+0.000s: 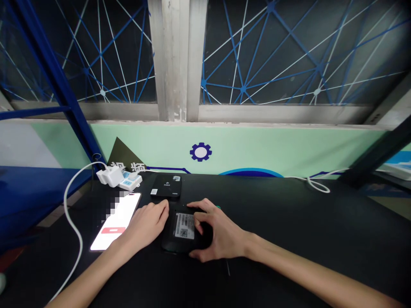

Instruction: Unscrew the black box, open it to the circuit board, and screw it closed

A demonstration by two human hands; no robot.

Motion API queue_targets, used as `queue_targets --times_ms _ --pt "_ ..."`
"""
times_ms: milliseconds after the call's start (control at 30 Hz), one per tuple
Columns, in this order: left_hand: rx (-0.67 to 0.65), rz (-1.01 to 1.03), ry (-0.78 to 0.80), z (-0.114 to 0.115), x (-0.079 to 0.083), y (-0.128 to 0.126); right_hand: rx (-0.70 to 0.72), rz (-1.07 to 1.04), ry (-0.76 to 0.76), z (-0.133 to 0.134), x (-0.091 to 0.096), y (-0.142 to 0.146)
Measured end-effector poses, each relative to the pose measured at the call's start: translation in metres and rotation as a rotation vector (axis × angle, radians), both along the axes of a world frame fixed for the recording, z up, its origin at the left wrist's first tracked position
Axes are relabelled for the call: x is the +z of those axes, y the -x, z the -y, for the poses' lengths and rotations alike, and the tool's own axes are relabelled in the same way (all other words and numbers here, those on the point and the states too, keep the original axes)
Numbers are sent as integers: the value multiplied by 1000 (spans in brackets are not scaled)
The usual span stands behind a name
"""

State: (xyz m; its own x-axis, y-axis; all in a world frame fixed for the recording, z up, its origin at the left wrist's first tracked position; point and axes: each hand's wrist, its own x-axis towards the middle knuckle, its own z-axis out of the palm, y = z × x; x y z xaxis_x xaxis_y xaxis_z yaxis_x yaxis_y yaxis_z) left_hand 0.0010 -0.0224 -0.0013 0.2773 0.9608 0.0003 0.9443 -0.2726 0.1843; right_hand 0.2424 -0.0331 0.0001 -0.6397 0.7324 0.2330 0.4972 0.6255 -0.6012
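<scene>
A flat black device (170, 235) lies on the black desk, with a white label (184, 226) that carries a QR code facing up. My right hand (218, 235) spans its right part: the thumb is at the near edge, the forefinger at the far edge, and another finger bends down by the label. A small green bit (218, 207) peeks out behind the knuckles. My left hand (147, 220) is closed against the device's left side, its fingertips hidden. Under that forearm's outer side, a phone (112, 229) lies with its screen lit white.
Behind the device lies a black box (166, 187) with stickers. A white power strip (131, 182) with a plugged-in charger (111, 176) stands at the back left, and its white cable (67, 205) loops down the left. Another white cable (316, 185) lies at the back right.
</scene>
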Motion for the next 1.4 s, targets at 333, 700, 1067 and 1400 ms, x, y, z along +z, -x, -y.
queue_targets --times_ms 333,700,1067,1400 --pt "23 87 -45 -1 -1 -2 3 8 9 0 -2 2" --pt "-124 264 -261 15 -16 -19 27 173 -73 2 6 0" --pt "-152 21 -317 18 -19 -24 -12 223 -103 6 7 -1" --pt "-220 41 -304 17 -36 -19 -17 268 -81 8 10 0"
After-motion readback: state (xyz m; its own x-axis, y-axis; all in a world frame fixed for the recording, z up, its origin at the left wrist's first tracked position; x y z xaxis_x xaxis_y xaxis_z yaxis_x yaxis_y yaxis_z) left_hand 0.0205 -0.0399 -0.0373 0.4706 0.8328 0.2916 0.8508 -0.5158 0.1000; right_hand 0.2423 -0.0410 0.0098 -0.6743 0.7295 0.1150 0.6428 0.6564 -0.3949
